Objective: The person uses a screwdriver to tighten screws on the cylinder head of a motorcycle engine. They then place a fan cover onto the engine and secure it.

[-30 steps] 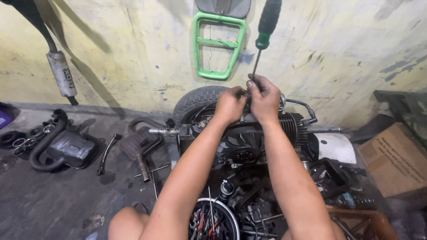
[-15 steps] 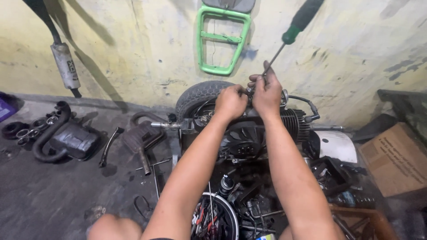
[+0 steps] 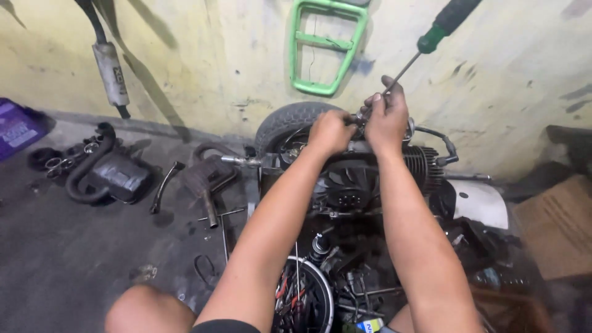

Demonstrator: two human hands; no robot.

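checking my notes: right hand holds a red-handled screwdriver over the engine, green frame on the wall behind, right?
Not quite. The head view shows the screwdriver has a green and black handle, not red. The right hand does hold it over the engine, with the green frame on the wall behind.

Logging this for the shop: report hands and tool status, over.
Right hand gripping screwdriver shaft, handle tilted up-right. Left hand closed at engine top beside it. Tyre close behind; nothing blocking.

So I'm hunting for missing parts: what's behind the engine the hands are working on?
Behind the engine stands a black tyre against the yellow wall, with a green frame higher up. Both hands hide the spot they work on.
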